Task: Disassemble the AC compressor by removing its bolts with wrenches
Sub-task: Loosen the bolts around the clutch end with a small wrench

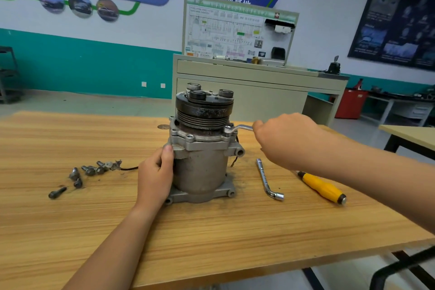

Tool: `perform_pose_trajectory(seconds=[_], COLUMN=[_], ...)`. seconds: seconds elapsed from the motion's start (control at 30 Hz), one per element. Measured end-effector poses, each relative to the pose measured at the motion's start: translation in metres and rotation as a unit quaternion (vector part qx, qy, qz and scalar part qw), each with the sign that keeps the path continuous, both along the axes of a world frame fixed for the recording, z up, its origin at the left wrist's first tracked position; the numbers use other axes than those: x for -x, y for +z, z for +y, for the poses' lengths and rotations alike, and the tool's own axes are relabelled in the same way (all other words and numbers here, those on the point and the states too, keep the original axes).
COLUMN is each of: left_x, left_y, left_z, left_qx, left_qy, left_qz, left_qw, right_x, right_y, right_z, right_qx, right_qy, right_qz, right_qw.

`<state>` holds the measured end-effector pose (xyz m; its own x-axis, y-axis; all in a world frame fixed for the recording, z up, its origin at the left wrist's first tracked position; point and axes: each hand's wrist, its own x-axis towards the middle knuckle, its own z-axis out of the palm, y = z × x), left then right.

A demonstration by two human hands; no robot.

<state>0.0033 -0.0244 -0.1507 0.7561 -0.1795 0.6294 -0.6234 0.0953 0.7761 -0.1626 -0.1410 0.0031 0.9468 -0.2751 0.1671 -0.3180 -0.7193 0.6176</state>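
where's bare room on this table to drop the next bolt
Bare wood: the wide near strip of the table in front of the compressor, right of the left forearm, and the far-left part behind the loose bolts. Crowded: right of the compressor, where the L-shaped wrench and yellow screwdriver lie under the right arm.

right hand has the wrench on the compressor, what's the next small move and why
Probably swing the wrench through a short arc with the right hand to loosen that fastener. Its end is seated near the top of the compressor, the left hand grips the body to brace it, and removed bolts lie beside it.
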Motion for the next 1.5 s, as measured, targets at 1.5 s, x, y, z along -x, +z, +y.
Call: perform_pose_trajectory(seconds=[1.5], left_x=[-0.001], left_y=[-0.001], left_z=[0.0], left_qx=[-0.007], left_qy=[-0.001], left_qz=[0.004], left_qw=[1.0], right_x=[0.007], right_y=[-0.002], right_z=[0.013], right_qx=[0.024], right_qy=[-0.009], right_qz=[0.026], right_qw=[0.999])
